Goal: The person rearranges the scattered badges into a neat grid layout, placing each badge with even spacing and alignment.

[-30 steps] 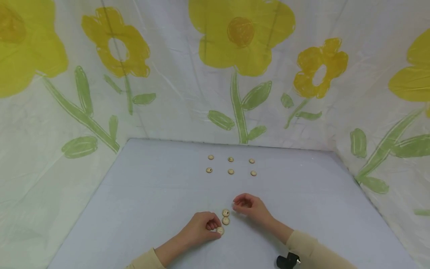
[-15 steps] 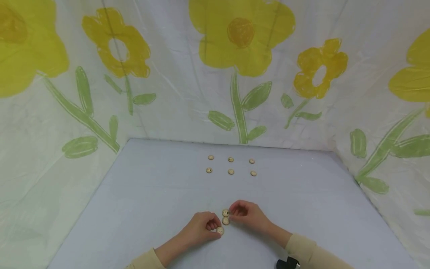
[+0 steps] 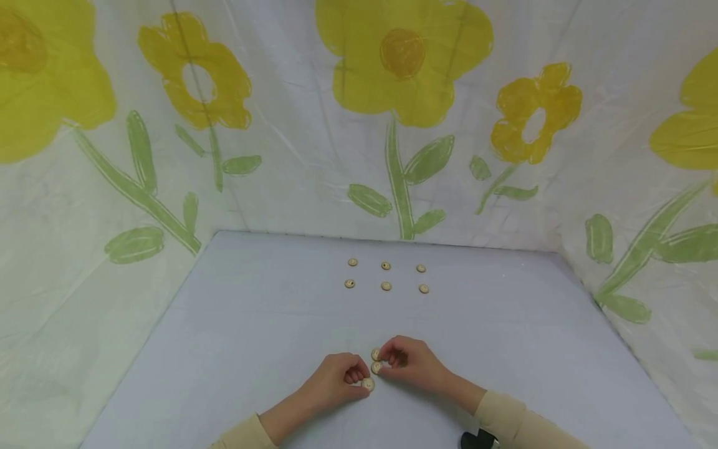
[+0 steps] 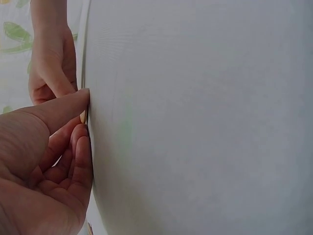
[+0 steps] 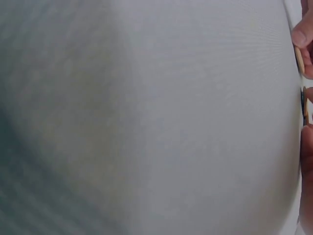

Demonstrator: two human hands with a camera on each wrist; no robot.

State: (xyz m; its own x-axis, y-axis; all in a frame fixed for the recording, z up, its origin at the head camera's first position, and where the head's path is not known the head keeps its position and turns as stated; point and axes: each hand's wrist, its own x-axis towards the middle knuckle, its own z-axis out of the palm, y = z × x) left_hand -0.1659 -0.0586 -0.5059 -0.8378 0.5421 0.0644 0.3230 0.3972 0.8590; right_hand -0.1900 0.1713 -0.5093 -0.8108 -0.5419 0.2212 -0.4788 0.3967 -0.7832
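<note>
In the head view, my left hand (image 3: 336,377) pinches a small round wooden disc (image 3: 368,385) between thumb and fingertips, low over the white table. Up and to the right of it lie two more wooden discs, an upper one (image 3: 375,353) and a lower one (image 3: 376,368), edge to edge. My right hand (image 3: 412,362) has its curled index finger at the upper disc and its thumb at the lower. Seen from the right wrist, the left hand's disc (image 5: 299,60) stands tilted at its fingertips, and the right thumb and finger close on the edges of the pair.
Farther back on the white tabletop (image 3: 252,324), several wooden discs lie in two rows, among them a front-left disc (image 3: 350,284) with a dark dot. A curtain (image 3: 291,168) painted with yellow flowers hangs behind. A black object (image 3: 478,440) shows beside the right sleeve (image 3: 521,418).
My right hand has moved left and slightly down from beside the pair of discs, and its fingertips now meet them. The left hand has stayed in place with its disc.
</note>
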